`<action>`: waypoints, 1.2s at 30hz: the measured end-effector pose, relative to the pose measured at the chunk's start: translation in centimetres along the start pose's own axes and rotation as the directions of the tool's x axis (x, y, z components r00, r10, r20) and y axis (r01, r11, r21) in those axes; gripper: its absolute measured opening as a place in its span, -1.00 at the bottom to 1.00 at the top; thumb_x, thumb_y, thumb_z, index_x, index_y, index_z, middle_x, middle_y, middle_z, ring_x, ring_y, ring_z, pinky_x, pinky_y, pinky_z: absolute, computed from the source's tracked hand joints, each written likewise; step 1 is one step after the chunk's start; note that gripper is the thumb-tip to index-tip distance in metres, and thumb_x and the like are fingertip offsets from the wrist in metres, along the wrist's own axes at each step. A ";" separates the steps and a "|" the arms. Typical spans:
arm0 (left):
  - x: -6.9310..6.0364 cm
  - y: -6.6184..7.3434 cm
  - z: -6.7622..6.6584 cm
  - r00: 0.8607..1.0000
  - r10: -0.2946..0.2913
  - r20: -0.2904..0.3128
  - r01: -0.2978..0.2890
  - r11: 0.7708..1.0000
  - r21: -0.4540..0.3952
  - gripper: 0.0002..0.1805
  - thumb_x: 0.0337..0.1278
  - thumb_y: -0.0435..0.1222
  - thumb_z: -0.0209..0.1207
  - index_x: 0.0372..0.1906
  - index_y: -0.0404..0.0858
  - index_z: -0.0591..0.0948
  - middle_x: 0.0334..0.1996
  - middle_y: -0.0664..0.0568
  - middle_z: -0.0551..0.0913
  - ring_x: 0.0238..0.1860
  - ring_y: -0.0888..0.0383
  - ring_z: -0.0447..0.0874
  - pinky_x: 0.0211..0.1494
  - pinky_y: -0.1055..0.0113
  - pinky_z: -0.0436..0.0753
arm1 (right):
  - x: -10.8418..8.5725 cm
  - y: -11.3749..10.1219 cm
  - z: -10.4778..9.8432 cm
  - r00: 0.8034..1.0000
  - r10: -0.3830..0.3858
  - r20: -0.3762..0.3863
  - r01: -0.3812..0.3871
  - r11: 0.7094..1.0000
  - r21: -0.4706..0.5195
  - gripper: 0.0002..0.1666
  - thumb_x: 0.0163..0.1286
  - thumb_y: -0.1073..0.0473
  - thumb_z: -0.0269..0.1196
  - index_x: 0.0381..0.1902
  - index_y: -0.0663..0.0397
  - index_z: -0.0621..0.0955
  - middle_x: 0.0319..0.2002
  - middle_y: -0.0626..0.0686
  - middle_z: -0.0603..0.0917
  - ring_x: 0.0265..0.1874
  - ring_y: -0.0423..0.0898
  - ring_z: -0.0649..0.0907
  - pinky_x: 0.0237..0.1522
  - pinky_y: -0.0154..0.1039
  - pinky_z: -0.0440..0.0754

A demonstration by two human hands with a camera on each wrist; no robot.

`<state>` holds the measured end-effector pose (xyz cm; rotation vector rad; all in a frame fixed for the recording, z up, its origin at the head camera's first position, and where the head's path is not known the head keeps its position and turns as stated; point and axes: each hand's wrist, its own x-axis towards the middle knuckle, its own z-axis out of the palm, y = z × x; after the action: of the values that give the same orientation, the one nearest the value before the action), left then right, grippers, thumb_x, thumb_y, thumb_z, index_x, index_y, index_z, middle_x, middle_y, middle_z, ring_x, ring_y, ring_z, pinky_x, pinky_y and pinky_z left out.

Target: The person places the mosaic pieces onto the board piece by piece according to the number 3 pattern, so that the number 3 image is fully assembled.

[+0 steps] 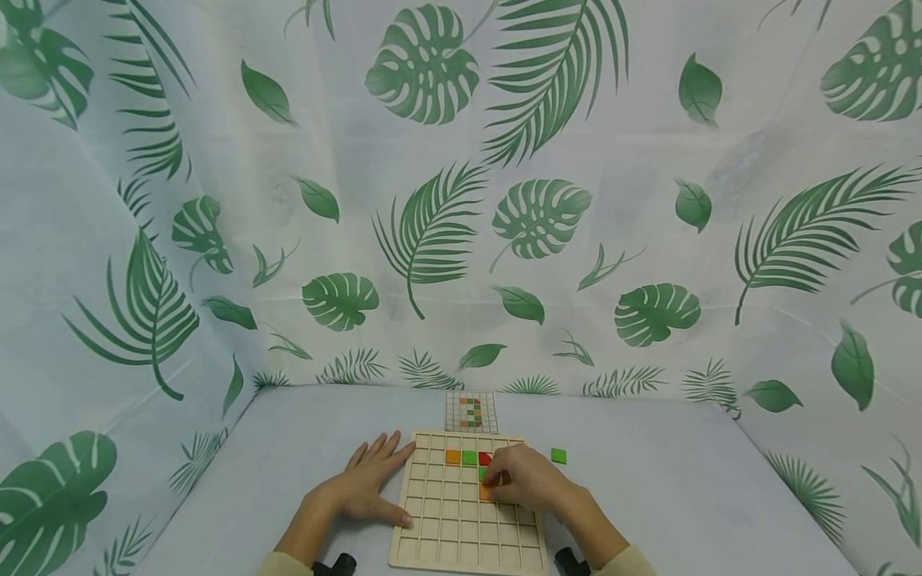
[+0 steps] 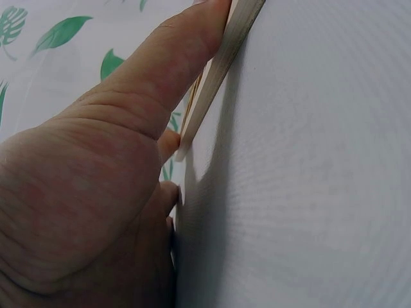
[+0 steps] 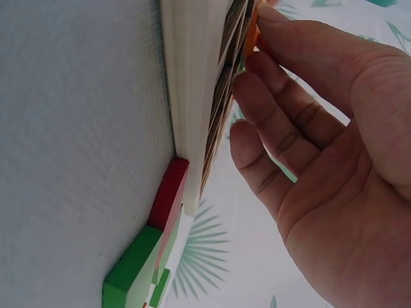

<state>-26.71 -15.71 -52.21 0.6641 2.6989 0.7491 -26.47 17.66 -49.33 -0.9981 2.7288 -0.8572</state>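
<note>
Two forearms enter low, left (image 1: 306, 522) and right (image 1: 596, 523), angled inward, pale sleeves (image 1: 623, 562) ending short of the wrists. Left hand (image 1: 360, 485) lies back up, fingers (image 1: 390, 445) straight and fanned, pointing away from the body; thumb (image 2: 168, 67) extended inward, well apart from them. Right hand (image 1: 531, 478) is turned in toward the left, digits bent, thumb (image 3: 314, 48) meeting fingertips in a pinch. Seen from the right wrist: palm open to view, three fingers (image 3: 257, 99) loosely curved, slightly staggered.

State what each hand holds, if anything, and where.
Right hand seems to pinch the lower orange tile by its right side; left hand only touches the board.
</note>
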 end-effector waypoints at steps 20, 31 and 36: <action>0.0 0.0 -0.1 1.000 0.003 0.006 -0.003 1.000 -0.004 0.40 -0.31 0.42 0.48 0.68 -0.01 0.12 0.71 -0.18 -0.12 0.71 -0.24 -0.29 0.67 -0.34 -0.30 | -0.5 0.1 -1.6 0.998 0.041 -0.037 -0.041 0.999 -0.010 -0.81 0.27 0.20 0.50 -0.13 0.00 0.84 -0.21 -0.11 0.79 -0.33 -0.31 0.62 -0.28 -0.35 0.64; 0.0 0.0 0.1 1.000 -0.006 -0.009 0.006 1.000 -0.005 0.41 -0.36 0.42 0.49 0.68 0.00 0.14 0.71 -0.17 -0.12 0.72 -0.24 -0.28 0.68 -0.32 -0.29 | -1.6 1.1 -3.5 0.993 0.079 -0.088 -0.081 0.997 -0.013 -0.79 0.32 0.19 0.47 -0.08 0.05 0.81 -0.22 -0.12 0.77 -0.34 -0.31 0.58 -0.33 -0.36 0.60; -0.1 0.2 0.1 1.000 -0.008 -0.009 0.008 1.000 -0.004 0.41 -0.35 0.42 0.50 0.68 -0.01 0.14 0.71 -0.18 -0.11 0.71 -0.24 -0.27 0.68 -0.33 -0.30 | -2.0 1.5 -4.2 0.993 0.062 -0.104 -0.061 0.998 0.007 -0.78 0.31 0.20 0.48 -0.09 0.11 0.80 -0.22 -0.05 0.79 -0.34 -0.30 0.58 -0.33 -0.37 0.60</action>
<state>-26.52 -15.61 -52.20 0.6507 2.7057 0.7566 -26.95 21.75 -46.82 -0.8876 2.8266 -0.9282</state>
